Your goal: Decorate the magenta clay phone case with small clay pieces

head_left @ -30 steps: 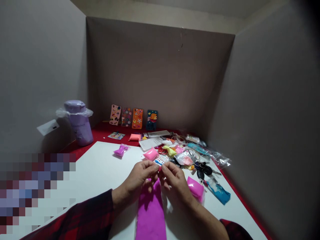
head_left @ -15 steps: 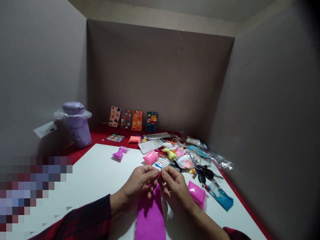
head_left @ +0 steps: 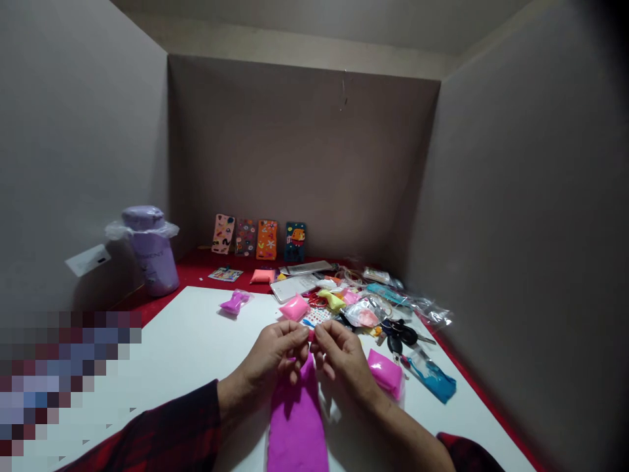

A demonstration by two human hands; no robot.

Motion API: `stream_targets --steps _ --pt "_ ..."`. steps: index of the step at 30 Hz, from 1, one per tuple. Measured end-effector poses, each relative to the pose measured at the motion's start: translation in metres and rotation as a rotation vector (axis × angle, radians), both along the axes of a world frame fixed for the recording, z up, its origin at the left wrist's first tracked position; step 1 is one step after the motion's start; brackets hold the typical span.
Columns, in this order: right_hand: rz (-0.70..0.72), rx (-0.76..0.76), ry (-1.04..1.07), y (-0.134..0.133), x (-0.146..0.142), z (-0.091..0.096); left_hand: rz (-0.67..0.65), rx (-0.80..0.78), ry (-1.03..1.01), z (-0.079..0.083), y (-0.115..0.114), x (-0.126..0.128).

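My left hand (head_left: 280,351) and my right hand (head_left: 344,351) meet over the white board, thumbs and forefingers pinched. Between the fingertips shows a small piece of dark pink clay (head_left: 311,335), held by both hands. Under them lies a long flat slab spread with purple clay (head_left: 297,429); whatever it covers is hidden, apart from a thin clear edge on its left. Close to my right wrist rests a packet of bright pink clay (head_left: 386,373). Beyond my fingers are a light pink clay packet (head_left: 295,307) and a dotted sticker sheet (head_left: 320,315).
Four-sided clutter of clay packets and plastic bags (head_left: 366,313) covers the right rear. Keys (head_left: 405,334) and a blue packet (head_left: 432,377) lie right. A small purple packet (head_left: 236,302) sits left. Decorated phone cases (head_left: 266,240) lean on the back wall; a lilac tumbler (head_left: 153,259) stands left.
The view has shifted slightly. Both hands stay together at the fingertips, and the dark pink clay between them shows a little more. Nothing has been let go.
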State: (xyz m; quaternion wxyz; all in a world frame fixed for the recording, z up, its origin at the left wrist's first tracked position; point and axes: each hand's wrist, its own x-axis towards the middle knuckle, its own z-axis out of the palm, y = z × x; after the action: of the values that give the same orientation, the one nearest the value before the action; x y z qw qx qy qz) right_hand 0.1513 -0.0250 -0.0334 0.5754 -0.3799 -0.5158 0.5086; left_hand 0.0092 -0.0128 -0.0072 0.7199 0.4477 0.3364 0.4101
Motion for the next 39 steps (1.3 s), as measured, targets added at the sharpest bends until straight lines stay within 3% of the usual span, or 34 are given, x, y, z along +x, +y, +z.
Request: stream_targets --steps 8,19,39 --pt "-0.026 0.019 0.002 -0.0004 -0.0021 0.0016 0.051 0.022 0.018 0.0005 -0.0016 -0.0002" --pt "-0.029 0.04 -0.023 0.0011 -0.0011 -0.0069 0.052 0.024 0.032 0.0012 -0.0012 -0.0003" --pt "-0.039 0.03 -0.014 -0.0006 -0.0023 -0.0028 0.025 0.044 0.053 -0.0054 -0.0007 -0.0015"
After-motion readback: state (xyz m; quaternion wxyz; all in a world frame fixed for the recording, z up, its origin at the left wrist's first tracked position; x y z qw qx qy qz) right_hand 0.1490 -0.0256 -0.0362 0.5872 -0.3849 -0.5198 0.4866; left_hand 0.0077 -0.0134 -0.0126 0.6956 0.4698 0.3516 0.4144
